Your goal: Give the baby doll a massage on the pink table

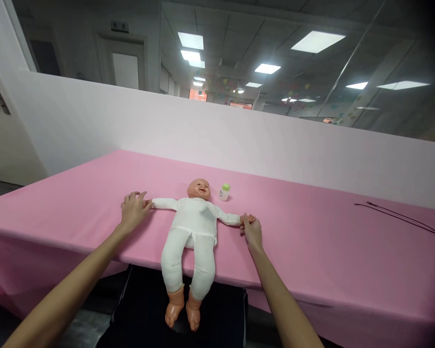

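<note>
A baby doll [195, 217] with a white cloth body lies face up on the pink-covered table, arms stretched out to both sides. Its lower legs and feet hang past the front edge. My left hand [133, 209] has its thumb and fingers around the doll's hand on the left side. On the right, my right hand [253, 231] pinches the doll's other hand. Beside the doll's head stands a small white bottle [224, 193] with a green cap, touched by neither hand.
The pink tablecloth [311, 232] hangs over the front edge. Thin black cables [402, 220] lie at the far right. Behind the table rises a white wall [239, 137] with glass above it. A door handle [0, 100] shows at the left.
</note>
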Tool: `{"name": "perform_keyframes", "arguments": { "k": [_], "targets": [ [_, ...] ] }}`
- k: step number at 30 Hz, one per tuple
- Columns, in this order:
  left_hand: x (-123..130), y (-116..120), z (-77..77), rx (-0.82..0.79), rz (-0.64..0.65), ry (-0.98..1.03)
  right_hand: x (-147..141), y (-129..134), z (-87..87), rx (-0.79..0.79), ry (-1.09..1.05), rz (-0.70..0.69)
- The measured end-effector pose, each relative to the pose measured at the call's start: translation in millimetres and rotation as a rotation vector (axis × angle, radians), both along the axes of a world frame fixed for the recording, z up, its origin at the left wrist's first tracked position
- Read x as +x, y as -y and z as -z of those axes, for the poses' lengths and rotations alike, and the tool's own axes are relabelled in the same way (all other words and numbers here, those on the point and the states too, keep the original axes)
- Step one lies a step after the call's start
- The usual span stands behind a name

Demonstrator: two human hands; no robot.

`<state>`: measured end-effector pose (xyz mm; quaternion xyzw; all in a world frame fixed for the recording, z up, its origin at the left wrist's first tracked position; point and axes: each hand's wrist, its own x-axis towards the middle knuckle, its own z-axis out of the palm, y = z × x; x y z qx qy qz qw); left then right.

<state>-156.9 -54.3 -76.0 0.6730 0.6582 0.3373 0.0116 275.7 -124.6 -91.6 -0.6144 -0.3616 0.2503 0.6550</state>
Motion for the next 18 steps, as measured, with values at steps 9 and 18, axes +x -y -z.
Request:
{"name": "perform_keyframes", "arguments": {
  "k": [9, 18],
  "targets": [
    [71, 99, 18.7, 0.139, 0.286, 0.404, -9, 11, 1.7, -0.102, 0.250, 0.111],
    [72, 132, 33.6, -0.073, 0.484, 0.404, -12, 15, -1.4, -0.179, 0.438, 0.205]
  ]
}}
